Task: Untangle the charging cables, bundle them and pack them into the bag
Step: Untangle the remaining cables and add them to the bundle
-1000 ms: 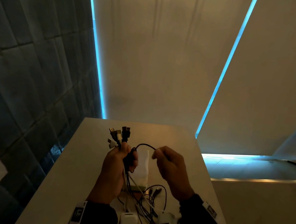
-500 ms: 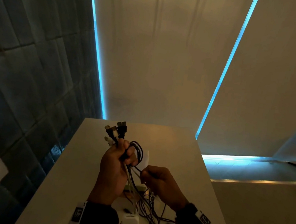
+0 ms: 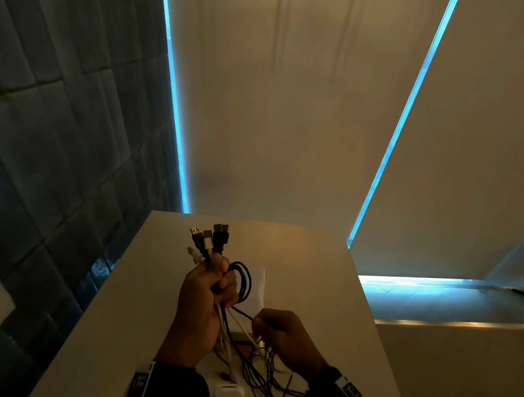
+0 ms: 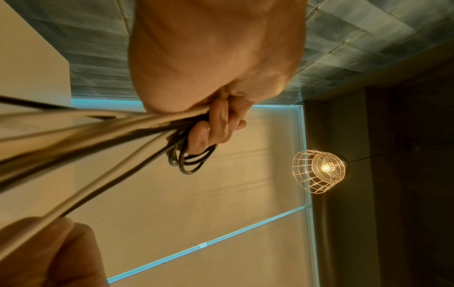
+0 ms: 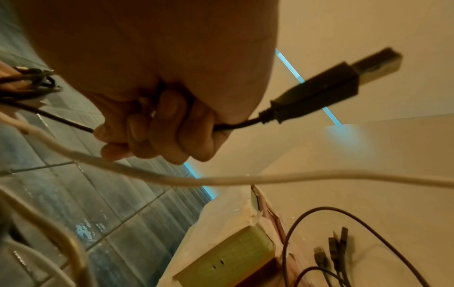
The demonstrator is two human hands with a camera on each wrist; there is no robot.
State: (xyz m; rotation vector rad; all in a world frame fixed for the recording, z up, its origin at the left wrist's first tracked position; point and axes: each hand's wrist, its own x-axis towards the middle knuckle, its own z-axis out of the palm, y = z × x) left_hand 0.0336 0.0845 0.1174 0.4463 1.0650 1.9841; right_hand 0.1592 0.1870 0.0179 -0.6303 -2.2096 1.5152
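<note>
Lowered from beside the left hand (image 3: 204,301), right hand (image 3: 285,338) grips seemingly one black cable (image 5: 61,119); left clasps the cable bundle (image 3: 240,281).

I see a pale table (image 3: 311,267) under both hands, running fwd past the left hand (image 3: 202,307). Outboard of the left hand: dark grey-blue tiled wall (image 3: 51,146). Beyond the table, beige wall panels (image 3: 279,104) w/ two cyan light strips, one up-left of the left hand (image 3: 174,94), one up-right of the right hand (image 3: 286,335), at (image 3: 403,116). Further out to the right, a horiz. cyan glow (image 3: 438,284) along a ledge. On left wrist cam, a lit wire-cage lamp (image 4: 319,170) hangs beyond the fingers.
</note>
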